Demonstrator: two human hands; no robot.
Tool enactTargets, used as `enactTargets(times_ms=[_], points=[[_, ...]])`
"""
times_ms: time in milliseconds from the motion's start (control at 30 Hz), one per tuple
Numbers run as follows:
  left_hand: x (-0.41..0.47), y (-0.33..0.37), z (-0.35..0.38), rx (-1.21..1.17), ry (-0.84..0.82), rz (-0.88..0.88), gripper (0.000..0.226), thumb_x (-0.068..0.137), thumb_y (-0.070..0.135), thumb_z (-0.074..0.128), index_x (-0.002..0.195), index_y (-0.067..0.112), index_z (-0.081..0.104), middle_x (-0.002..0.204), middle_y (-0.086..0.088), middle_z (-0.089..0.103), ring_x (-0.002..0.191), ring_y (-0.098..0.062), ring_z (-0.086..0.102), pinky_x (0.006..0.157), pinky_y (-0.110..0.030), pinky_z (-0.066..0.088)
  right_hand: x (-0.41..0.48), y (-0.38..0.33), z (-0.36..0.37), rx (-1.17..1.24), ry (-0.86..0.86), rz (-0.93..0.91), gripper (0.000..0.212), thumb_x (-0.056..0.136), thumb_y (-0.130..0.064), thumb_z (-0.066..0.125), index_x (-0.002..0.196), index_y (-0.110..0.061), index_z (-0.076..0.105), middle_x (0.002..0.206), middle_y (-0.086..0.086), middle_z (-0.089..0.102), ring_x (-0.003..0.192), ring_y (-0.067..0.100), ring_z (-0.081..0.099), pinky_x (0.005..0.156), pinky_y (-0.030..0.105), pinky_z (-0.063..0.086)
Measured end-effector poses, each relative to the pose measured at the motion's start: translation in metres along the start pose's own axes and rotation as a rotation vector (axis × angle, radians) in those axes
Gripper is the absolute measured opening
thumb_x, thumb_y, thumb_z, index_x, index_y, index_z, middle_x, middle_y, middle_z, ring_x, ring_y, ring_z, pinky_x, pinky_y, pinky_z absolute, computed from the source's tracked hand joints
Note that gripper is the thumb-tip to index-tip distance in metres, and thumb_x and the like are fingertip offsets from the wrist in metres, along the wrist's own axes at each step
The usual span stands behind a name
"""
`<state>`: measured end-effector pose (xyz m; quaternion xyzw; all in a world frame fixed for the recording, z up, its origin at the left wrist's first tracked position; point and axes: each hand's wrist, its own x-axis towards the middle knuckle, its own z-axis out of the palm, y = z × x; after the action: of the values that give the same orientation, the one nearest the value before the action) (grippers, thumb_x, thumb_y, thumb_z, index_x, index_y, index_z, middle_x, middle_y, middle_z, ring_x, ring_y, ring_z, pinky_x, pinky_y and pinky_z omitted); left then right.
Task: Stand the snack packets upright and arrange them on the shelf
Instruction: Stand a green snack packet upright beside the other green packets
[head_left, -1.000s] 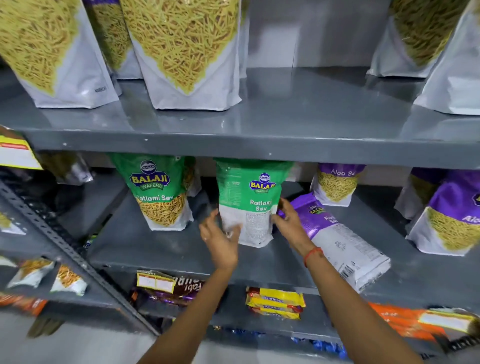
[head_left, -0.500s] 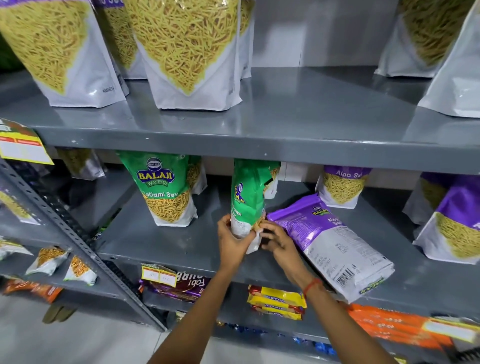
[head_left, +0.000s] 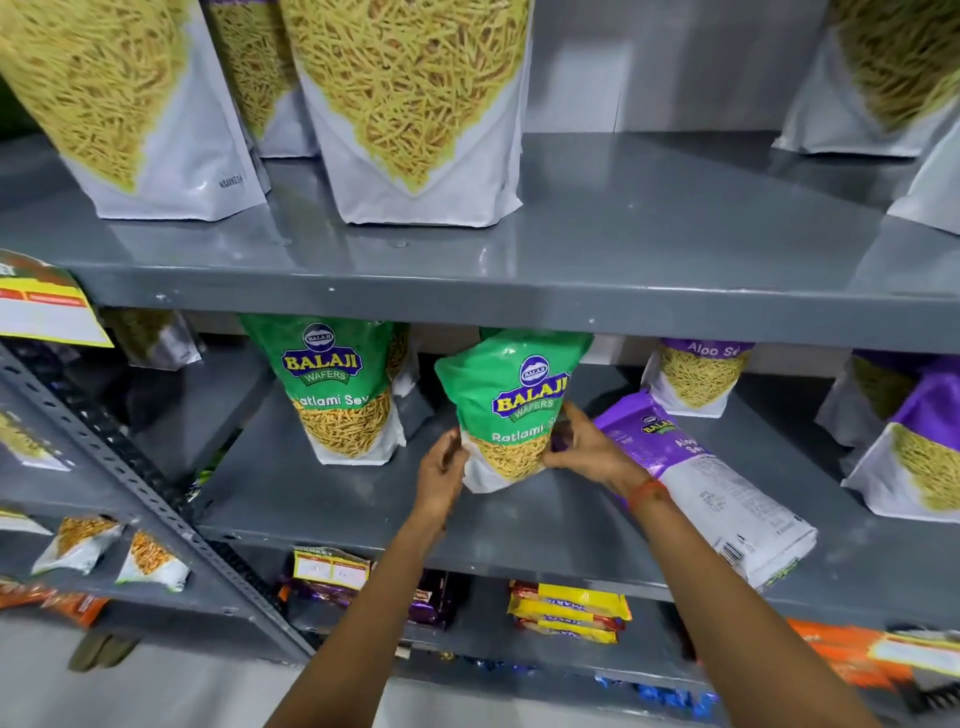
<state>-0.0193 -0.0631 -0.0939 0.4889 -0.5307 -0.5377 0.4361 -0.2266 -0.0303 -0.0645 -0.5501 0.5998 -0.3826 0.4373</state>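
Note:
A green Ratlami Sev packet (head_left: 511, 400) stands upright, front facing me, on the middle grey shelf (head_left: 337, 499). My left hand (head_left: 441, 467) grips its lower left edge and my right hand (head_left: 587, 449) grips its lower right side. Another green Ratlami Sev packet (head_left: 340, 387) stands upright to its left. Just right of my right hand, a purple Aloo Sev packet (head_left: 711, 478) lies flat on its back, reaching the shelf's front edge. More purple packets stand behind (head_left: 698, 374) and at the far right (head_left: 914, 452).
The upper shelf (head_left: 623, 234) carries large white sev bags (head_left: 415, 109) and has bare room at centre right. Below are yellow biscuit packs (head_left: 569, 610) and dark packs (head_left: 332, 582). A perforated metal upright (head_left: 130, 467) and a side rack with small packets (head_left: 83, 543) stand left.
The green packet was turned from back-facing, through edge-on, to front-facing. Both hands stayed on it and now hold its lower sides. The view shifted slightly closer.

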Motion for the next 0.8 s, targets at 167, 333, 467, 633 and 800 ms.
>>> enactTargets(times_ms=[167, 333, 467, 633, 800], points=[[-0.005, -0.005, 0.008, -0.15, 0.0, -0.147, 0.039, 0.099, 0.031, 0.036, 0.136, 0.019, 0.042, 0.142, -0.007, 0.049, 0.128, -0.023, 0.048, 0.11, -0.046, 0.036, -0.002, 0.003, -0.003, -0.246, 0.082, 0.007, 0.089, 0.061, -0.02, 0.087, 0.135, -0.021, 0.036, 0.12, 0.003, 0.037, 0.114, 0.025, 0.048, 0.101, 0.039, 0.046], [0.011, -0.002, 0.003, -0.116, -0.122, -0.174, 0.045, 0.097, 0.039, 0.036, 0.135, 0.016, 0.042, 0.14, -0.01, 0.051, 0.125, -0.025, 0.051, 0.111, -0.048, 0.036, -0.011, 0.001, 0.014, -0.04, 0.17, 0.006, 0.09, 0.055, -0.03, 0.09, 0.124, -0.023, 0.034, 0.125, -0.006, 0.052, 0.116, 0.016, 0.052, 0.101, 0.038, 0.046], [0.013, 0.005, 0.002, -0.056, -0.156, -0.171, 0.05, 0.097, 0.041, 0.034, 0.142, 0.018, 0.031, 0.147, -0.009, 0.043, 0.13, -0.023, 0.047, 0.112, -0.044, 0.035, -0.014, 0.004, 0.026, -0.004, 0.244, 0.007, 0.088, 0.058, -0.028, 0.088, 0.126, -0.018, 0.032, 0.126, -0.002, 0.054, 0.119, 0.018, 0.052, 0.105, 0.043, 0.045], [-0.018, 0.014, 0.013, -0.088, -0.093, -0.077, 0.054, 0.1, 0.037, 0.019, 0.149, 0.024, -0.002, 0.159, 0.004, 0.006, 0.134, -0.003, 0.017, 0.107, -0.024, 0.017, -0.029, -0.005, 0.032, 0.1, 0.25, -0.063, 0.089, 0.062, -0.036, 0.085, 0.134, -0.034, 0.032, 0.13, -0.01, 0.053, 0.121, 0.009, 0.052, 0.098, 0.029, 0.048], [-0.066, -0.003, 0.036, 0.089, 0.02, -0.12, 0.063, 0.098, 0.043, 0.023, 0.147, 0.022, -0.011, 0.159, 0.001, -0.012, 0.147, -0.016, -0.005, 0.122, -0.04, 0.0, -0.052, -0.019, 0.037, 0.203, 0.84, -0.278, 0.044, 0.085, -0.013, 0.06, 0.125, -0.014, 0.045, 0.11, 0.004, 0.056, 0.095, 0.008, 0.056, 0.071, 0.01, 0.046]])
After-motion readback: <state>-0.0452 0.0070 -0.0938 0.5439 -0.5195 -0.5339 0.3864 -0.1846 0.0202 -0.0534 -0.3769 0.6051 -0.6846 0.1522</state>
